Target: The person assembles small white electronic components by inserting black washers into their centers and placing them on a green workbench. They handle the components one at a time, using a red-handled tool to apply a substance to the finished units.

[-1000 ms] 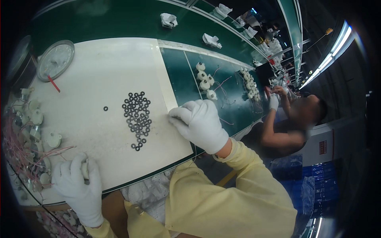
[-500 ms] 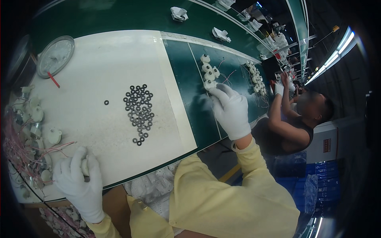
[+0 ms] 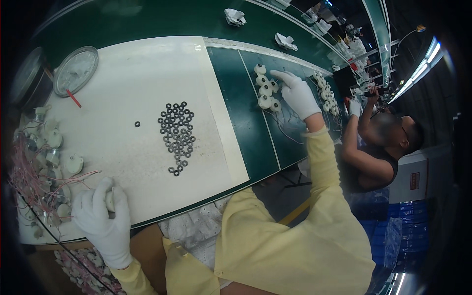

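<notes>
My left hand (image 3: 102, 216), in a white glove, is closed around a round white motor-like part (image 3: 110, 200) at the table's near left edge. Pink wires and a heap of similar white parts (image 3: 53, 139) lie just beside it. At the right, my gloved right hand (image 3: 299, 96) has its index finger stretched out, and I see nothing held in it. It is beside a small cluster of white round parts with dark centres (image 3: 264, 91), whose thin wires trail over the green surface. Many small black rings (image 3: 177, 142) lie loosely grouped on the white board, with one ring (image 3: 137, 124) apart.
A round shallow metal dish (image 3: 76, 71) with a red strip (image 3: 73, 100) stands at the far left. Another row of white parts (image 3: 326, 93) is further right. Crumpled white pieces (image 3: 235, 17) lie on the green strip behind. A co-worker (image 3: 373, 157) sits at the right.
My right hand has come off the nearest part of the cluster and moved up and right. The cluster has another part at its near end. My left hand keeps its hold.
</notes>
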A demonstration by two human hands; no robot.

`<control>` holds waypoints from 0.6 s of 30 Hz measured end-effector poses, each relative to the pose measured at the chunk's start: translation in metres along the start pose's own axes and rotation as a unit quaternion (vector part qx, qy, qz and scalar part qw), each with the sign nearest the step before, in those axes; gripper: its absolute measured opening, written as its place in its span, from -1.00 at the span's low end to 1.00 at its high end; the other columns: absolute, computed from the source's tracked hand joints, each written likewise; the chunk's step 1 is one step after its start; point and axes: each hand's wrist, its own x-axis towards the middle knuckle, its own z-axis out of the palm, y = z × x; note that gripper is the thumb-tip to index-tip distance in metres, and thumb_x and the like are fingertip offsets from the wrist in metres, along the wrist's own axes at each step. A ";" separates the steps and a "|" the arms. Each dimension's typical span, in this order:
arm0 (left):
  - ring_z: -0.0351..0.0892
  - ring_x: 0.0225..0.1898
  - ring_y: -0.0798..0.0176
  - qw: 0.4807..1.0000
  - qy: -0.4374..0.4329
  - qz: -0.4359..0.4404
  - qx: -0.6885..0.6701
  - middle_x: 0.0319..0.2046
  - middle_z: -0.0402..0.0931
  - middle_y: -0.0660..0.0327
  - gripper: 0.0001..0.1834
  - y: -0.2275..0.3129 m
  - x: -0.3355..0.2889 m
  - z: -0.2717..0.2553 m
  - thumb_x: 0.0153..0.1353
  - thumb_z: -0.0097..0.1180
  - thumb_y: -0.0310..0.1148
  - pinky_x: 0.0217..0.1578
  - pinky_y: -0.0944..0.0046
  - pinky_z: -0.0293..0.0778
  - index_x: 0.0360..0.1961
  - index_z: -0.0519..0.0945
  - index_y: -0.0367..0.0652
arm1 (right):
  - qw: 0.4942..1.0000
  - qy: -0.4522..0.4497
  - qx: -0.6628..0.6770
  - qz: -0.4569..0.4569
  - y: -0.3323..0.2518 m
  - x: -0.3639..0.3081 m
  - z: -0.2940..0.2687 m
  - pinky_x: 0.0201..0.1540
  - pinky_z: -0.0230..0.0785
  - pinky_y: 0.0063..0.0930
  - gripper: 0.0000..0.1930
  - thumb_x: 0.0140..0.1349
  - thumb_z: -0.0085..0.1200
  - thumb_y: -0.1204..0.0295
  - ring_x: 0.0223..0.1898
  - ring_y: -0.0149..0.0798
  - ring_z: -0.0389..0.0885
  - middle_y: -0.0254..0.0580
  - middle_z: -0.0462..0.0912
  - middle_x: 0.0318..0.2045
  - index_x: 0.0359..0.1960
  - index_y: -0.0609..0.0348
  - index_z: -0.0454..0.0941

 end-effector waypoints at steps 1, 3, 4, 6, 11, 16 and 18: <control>0.48 -0.27 0.03 1.000 0.003 0.001 0.003 -0.40 0.49 0.20 -0.76 0.000 0.000 0.000 0.09 0.40 -0.41 -0.21 0.01 0.34 -0.18 0.69 -0.08 | 1.000 -0.027 -0.008 -0.009 -0.001 0.004 0.002 0.07 0.55 -0.14 -0.63 0.32 -0.01 0.47 -0.05 0.12 0.71 -0.01 0.77 -0.12 0.10 -0.02 0.70; 0.48 -0.27 0.04 1.000 0.008 0.006 0.009 -0.40 0.49 0.21 -0.77 0.002 0.001 0.000 0.08 0.40 -0.41 -0.21 0.02 0.35 -0.20 0.68 -0.08 | 0.997 -0.071 -0.011 0.010 -0.006 0.005 0.001 0.08 0.54 -0.16 -0.62 0.28 -0.02 0.48 -0.05 0.12 0.71 0.00 0.77 -0.12 0.08 -0.01 0.72; 0.48 -0.27 0.04 1.000 0.006 0.003 0.010 -0.40 0.49 0.21 -0.77 0.003 0.001 -0.001 0.08 0.40 -0.41 -0.21 0.02 0.35 -0.20 0.68 -0.08 | 0.995 -0.089 -0.004 0.035 -0.011 0.003 -0.002 0.08 0.54 -0.16 -0.61 0.27 -0.03 0.49 -0.05 0.11 0.71 0.02 0.77 -0.13 0.07 0.01 0.72; 0.48 -0.27 0.04 1.000 0.003 -0.002 0.011 -0.40 0.49 0.22 -0.77 0.004 0.001 -0.002 0.08 0.40 -0.41 -0.21 0.02 0.35 -0.21 0.68 -0.07 | 0.990 -0.118 0.026 0.066 -0.017 0.000 -0.007 0.09 0.54 -0.17 -0.61 0.26 -0.05 0.49 -0.06 0.10 0.72 0.04 0.77 -0.13 0.05 0.03 0.73; 0.49 -0.26 0.04 1.000 -0.004 -0.001 0.019 -0.39 0.50 0.23 -0.76 0.003 0.000 -0.003 0.07 0.41 -0.40 -0.20 0.03 0.35 -0.21 0.68 -0.07 | 0.989 -0.102 0.058 0.089 -0.011 -0.003 -0.019 0.07 0.55 -0.20 -0.60 0.28 -0.08 0.48 -0.08 0.08 0.75 0.08 0.77 -0.13 0.07 0.09 0.71; 0.49 -0.27 0.04 0.999 0.008 0.014 0.030 -0.39 0.51 0.21 -0.78 0.003 0.000 -0.002 0.10 0.39 -0.43 -0.21 0.03 0.37 -0.20 0.68 -0.09 | 0.997 0.007 0.080 0.000 -0.013 0.032 -0.008 0.06 0.55 -0.34 -0.64 0.35 0.13 0.37 -0.08 -0.02 0.76 0.03 0.78 -0.12 0.15 0.10 0.67; 0.49 -0.32 0.05 0.999 0.008 0.031 0.028 -0.38 0.52 0.17 -0.80 0.005 0.004 -0.004 0.15 0.36 -0.50 -0.24 0.03 0.39 -0.18 0.67 -0.14 | 0.993 0.030 0.015 -0.111 -0.019 0.047 0.003 0.00 0.56 -0.22 -0.66 0.35 0.13 0.25 -0.11 0.03 0.75 0.01 0.78 -0.18 0.08 0.05 0.71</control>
